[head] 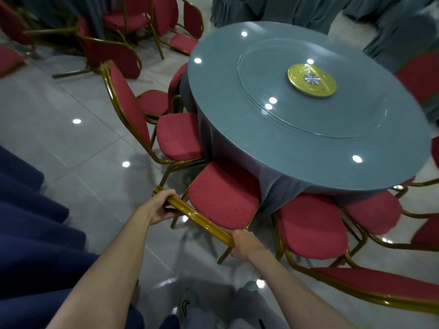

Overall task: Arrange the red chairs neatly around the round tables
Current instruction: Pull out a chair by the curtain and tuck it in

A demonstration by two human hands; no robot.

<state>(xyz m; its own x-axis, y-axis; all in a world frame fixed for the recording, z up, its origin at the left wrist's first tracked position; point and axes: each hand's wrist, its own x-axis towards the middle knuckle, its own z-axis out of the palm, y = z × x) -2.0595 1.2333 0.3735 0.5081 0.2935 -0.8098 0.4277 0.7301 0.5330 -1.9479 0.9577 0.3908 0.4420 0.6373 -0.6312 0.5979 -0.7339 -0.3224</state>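
Observation:
A round table (pixel 237 74) with a grey-blue cloth and a glass turntable stands ahead of me. Directly below me is a red chair (pixel 223 198) with a gold frame, its seat pointing at the table and its front edge at the cloth. My left hand (pixel 159 205) grips the left end of its gold top rail. My right hand (pixel 244 243) grips the right end of that rail. Another red chair (pixel 175 136) stands to its left with its seat partly under the table, and a third red chair (pixel 311 229) sits close on its right.
More red chairs (pixel 375 210) ring the table's right side. A jumble of red chairs (pixel 111 53) stands at the back left near grey drapes. Dark blue cloth (pixel 31 222) hangs at my left. The tiled floor (pixel 71 143) is glossy; my shoes (pixel 187 305) show below.

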